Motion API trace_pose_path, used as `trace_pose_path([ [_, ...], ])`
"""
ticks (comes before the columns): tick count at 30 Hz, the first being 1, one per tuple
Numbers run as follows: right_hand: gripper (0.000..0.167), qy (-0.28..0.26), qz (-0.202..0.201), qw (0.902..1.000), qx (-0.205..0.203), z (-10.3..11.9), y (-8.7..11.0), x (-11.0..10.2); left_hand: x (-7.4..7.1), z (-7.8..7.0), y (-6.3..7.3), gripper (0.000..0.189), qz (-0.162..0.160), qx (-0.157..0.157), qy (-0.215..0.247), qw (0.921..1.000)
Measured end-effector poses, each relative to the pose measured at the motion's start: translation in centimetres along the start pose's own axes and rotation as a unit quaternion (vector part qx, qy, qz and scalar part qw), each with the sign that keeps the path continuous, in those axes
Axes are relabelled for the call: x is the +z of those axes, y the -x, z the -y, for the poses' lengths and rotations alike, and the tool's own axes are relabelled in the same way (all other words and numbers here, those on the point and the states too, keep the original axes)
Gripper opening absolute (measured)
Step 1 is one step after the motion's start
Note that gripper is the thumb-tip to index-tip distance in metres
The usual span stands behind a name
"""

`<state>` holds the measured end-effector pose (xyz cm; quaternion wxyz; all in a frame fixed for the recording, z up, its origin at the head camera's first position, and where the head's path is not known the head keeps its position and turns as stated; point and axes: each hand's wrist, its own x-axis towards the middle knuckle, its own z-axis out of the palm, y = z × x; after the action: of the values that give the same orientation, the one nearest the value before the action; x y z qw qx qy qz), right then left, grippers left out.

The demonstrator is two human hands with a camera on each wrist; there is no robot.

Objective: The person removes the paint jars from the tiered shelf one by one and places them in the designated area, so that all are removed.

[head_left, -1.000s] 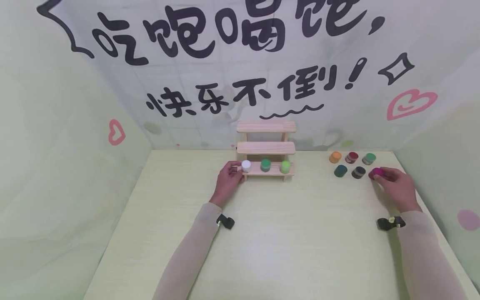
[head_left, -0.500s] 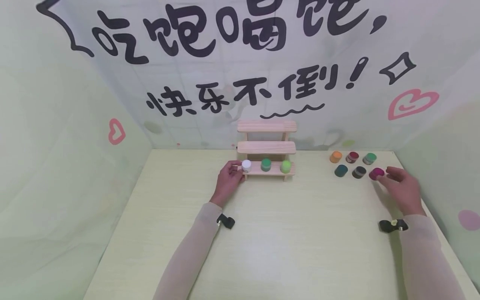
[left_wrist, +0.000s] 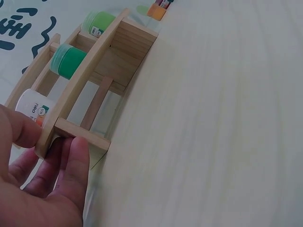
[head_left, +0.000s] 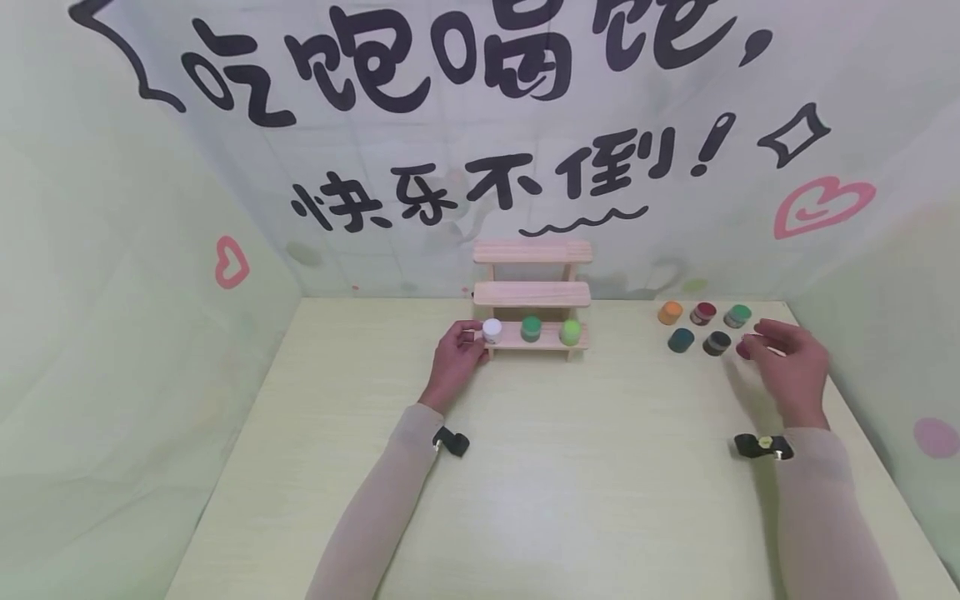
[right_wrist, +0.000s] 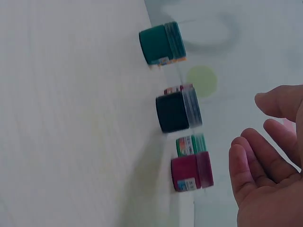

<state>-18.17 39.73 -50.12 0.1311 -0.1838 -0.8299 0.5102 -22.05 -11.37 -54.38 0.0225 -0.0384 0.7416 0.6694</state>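
Observation:
My left hand [head_left: 454, 360] grips the left end of a small three-step wooden stand [head_left: 532, 294]. In the left wrist view the thumb lies on top of the lowest step, beside a white paint jar [left_wrist: 34, 105], with fingers [left_wrist: 75, 163] below it. A dark green jar [head_left: 531, 329] and a light green jar [head_left: 571, 332] share that step. My right hand [head_left: 797, 375] hovers over a magenta paint jar [right_wrist: 191, 171], fingers relaxed and apart from it. From the head, the hand mostly hides that jar.
Beside the magenta jar are a black jar [head_left: 717, 342] and a teal jar [head_left: 681, 340]. Behind them stand an orange jar [head_left: 671, 312], a dark red jar [head_left: 703, 313] and a green jar [head_left: 738, 316]. A printed cloth [head_left: 420, 142] hangs behind the table [head_left: 525, 500].
My right hand has let go of the magenta jar, drawn back, then moved left above it. The left hand stays on the stand.

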Motion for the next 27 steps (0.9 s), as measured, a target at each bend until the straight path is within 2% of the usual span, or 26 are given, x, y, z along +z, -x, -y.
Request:
trace_pose_path([
  [5,0.045,0.013,0.003,0.9997,-0.020,1.5,0.5,2.1,0.1,0.0,0.0,0.028,0.000,0.002,0.000,1.0000],
  [12,0.043,-0.036,0.039,0.9961,-0.071,3.8,1.4,4.8,0.2,0.0,-0.1,0.028,-0.003,-0.001,0.000,1.0000],
  [18,0.046,0.003,0.068,0.9934,-0.092,5.4,2.0,6.6,0.1,0.0,0.0,0.028,-0.003,-0.001,-0.004,1.0000],
  [23,0.044,-0.023,0.090,0.9893,-0.113,6.5,2.2,8.3,0.1,0.0,0.0,0.027,-0.003,0.002,0.000,1.0000],
  [27,0.041,-0.022,0.101,0.9866,-0.126,7.4,2.6,9.7,0.1,-0.1,0.0,0.027,-0.003,0.004,0.002,1.0000],
])
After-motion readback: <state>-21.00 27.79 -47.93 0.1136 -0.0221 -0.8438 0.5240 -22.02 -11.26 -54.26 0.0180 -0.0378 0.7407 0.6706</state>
